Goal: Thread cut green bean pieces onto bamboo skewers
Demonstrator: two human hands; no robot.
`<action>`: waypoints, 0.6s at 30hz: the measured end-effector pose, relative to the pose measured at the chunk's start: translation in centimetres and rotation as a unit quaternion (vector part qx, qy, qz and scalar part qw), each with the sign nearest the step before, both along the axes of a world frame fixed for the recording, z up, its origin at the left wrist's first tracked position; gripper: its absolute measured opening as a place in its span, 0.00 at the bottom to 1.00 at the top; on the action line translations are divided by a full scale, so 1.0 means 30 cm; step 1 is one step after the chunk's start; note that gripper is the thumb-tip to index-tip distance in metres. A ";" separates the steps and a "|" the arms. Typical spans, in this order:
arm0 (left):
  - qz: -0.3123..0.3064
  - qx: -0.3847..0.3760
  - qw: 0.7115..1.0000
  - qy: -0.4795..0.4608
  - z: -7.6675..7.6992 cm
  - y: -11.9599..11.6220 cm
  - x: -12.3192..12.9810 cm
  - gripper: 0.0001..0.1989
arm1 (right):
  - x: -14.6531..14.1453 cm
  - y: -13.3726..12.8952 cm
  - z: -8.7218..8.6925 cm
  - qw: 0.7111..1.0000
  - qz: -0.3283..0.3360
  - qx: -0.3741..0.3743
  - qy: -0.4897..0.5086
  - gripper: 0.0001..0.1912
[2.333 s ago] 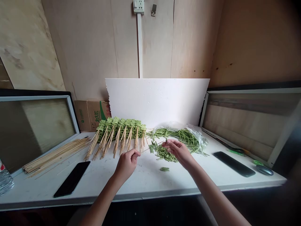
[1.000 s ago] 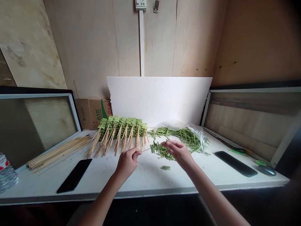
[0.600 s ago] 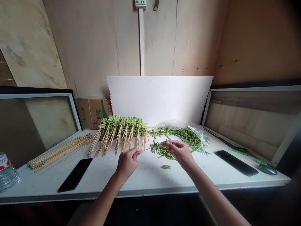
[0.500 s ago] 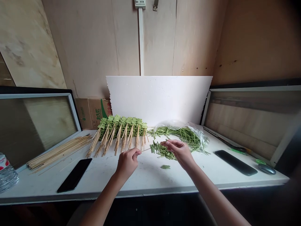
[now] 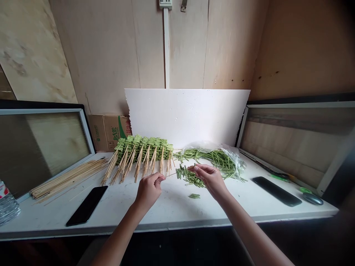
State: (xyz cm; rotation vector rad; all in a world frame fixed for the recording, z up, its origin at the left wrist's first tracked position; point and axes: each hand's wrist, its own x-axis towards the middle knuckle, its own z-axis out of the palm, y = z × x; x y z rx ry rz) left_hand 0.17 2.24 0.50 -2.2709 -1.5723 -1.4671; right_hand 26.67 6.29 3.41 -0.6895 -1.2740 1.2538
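My left hand (image 5: 150,189) is closed on the near end of a thin wooden skewer (image 5: 170,175). Several short green bean pieces (image 5: 181,171) are threaded side by side along it. At the skewer's other end, my right hand (image 5: 211,180) pinches a bean piece between thumb and fingertips. Cut bean pieces (image 5: 195,180) lie in a pile on the table just behind and below the skewer. A few more pieces (image 5: 194,196) sit nearer the front.
Filled skewers (image 5: 144,146) are stacked at the back left, beside bare skewers (image 5: 68,179). Long beans (image 5: 219,159) lie in a plastic bag behind my right hand. Phones (image 5: 87,205) (image 5: 276,191), a mouse (image 5: 313,198) and a bottle (image 5: 8,205) stand around.
Both hands stay in nearly the same pose, with the skewer between them. The whole view has shifted very slightly.
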 end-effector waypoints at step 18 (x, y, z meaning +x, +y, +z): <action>0.043 0.120 0.988 0.086 -0.030 -0.002 -0.003 0.19 | -0.036 -0.019 -0.006 0.995 -0.023 -0.088 0.033 0.19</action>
